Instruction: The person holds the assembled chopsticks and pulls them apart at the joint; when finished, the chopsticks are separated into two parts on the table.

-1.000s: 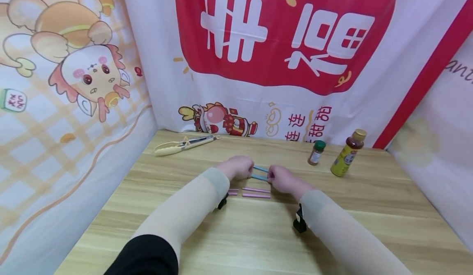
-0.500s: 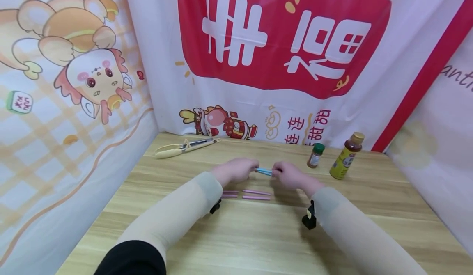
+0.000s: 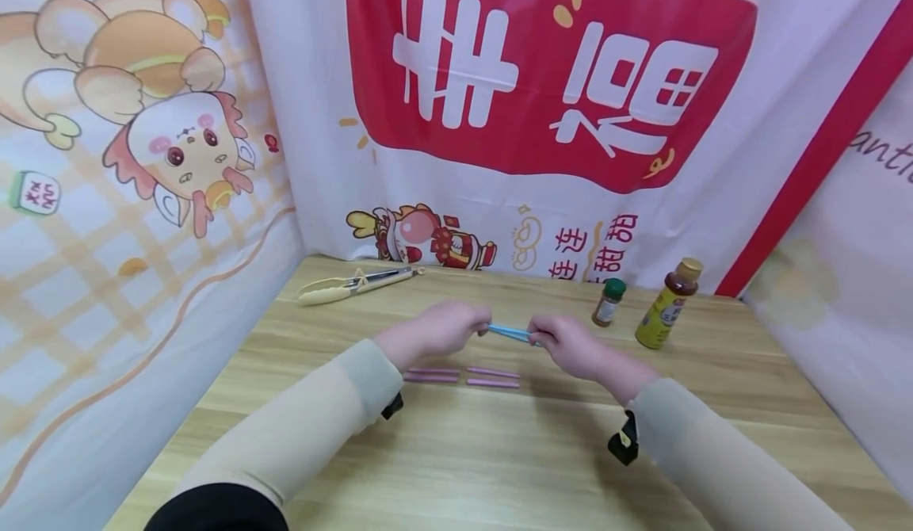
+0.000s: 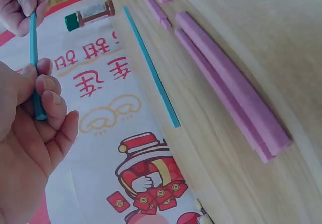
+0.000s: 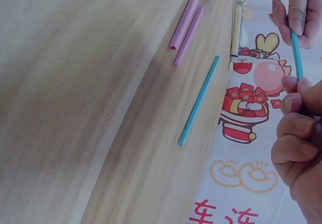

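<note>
A slim blue stick (image 4: 33,45) is pinched at one end by my left hand (image 3: 449,327) and at the other by my right hand (image 3: 571,346). Both hands hold it raised above the wooden table. A second blue stick (image 5: 199,100) lies on the tabletop; from the head view it nearly lines up with the held one. Closer to me lie several pink-purple sticks (image 3: 494,383) in two side-by-side pairs, end to end. The left wrist view shows thicker and thinner ones (image 4: 231,83) among them.
Cream-handled tongs (image 3: 357,284) lie at the back left of the table (image 3: 456,467). A small green-capped jar (image 3: 609,303) and a taller yellow-labelled bottle (image 3: 668,305) stand at the back right. Printed cloth (image 3: 307,158) hangs behind and at the sides.
Both hands have lifted one blue stick off the table and drawn slightly apart, the left hand shifting left and the right hand right. The pink-purple sticks have stayed put.
</note>
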Demonstrator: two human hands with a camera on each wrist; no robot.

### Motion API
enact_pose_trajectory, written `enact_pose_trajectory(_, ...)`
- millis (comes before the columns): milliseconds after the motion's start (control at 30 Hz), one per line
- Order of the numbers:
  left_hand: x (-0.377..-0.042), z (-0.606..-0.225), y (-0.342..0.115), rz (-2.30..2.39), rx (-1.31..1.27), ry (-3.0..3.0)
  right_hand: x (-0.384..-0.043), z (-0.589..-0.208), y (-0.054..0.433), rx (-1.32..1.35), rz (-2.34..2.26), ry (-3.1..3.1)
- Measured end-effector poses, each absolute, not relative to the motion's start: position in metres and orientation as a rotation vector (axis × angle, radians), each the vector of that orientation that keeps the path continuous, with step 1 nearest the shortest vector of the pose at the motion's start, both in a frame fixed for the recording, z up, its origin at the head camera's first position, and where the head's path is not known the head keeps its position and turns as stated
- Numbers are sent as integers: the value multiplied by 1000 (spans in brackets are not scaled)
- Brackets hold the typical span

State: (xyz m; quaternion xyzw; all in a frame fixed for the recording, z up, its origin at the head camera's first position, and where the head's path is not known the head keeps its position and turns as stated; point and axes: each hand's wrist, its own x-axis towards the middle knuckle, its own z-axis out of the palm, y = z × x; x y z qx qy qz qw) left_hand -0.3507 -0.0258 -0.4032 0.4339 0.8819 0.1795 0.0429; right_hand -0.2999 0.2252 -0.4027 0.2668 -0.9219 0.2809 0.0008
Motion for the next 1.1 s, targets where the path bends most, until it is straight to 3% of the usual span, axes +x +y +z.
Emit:
enact_pose_trajectory(333, -350, -403, -31, 577, 1252, 2705, -297, -403, 235, 805, 852, -2866)
enact_pose_trajectory(533, -372, -418, -82, 723, 1006, 2790, -294, -404, 301, 519, 863, -2903)
enact_pose_trajectory(667, -380, -423, -98, 696, 992, 2834, -291, -402, 338, 375, 928, -2910)
enact_pose_trajectory(900, -352, -417, -47, 597, 1081, 2622, -296, -411, 328, 346, 1030, -3004)
enact_pose_trajectory(1100, -324, -413, 17, 337, 1345, 2579, -306, -425, 311, 359, 973, -3057)
